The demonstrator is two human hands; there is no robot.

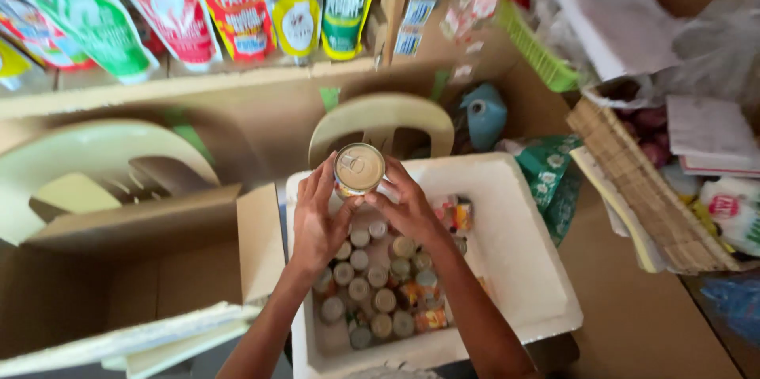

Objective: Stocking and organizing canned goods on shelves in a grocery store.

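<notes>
- Both hands hold one small tin can (pixel 359 168) up over the white foam box (pixel 522 268), its pull-tab lid facing the camera.
- The left hand (pixel 315 221) wraps the can's left side and underside, its grip closed on the can; the right hand (pixel 408 205) pinches the can's right side, likewise closed on it.
- To handle it well, I judge the can should stay level and over the box, fingers on the wall and not the pull-tab, so a slip would only drop it among the others.
- The foam box sits in the near middle; it holds many small tins (pixel 380 292), most standing upright with round tops showing, a few lying on their sides with coloured labels visible at the right and near edge.
- To the left, an open cardboard carton (pixel 142 268); what is inside it cannot be told.
- On the far shelf (pixel 182 82) stands a row of coloured refill pouches (pixel 237 11).
- At the right, a woven basket (pixel 633 181) holds papers and reddish onions.
</notes>
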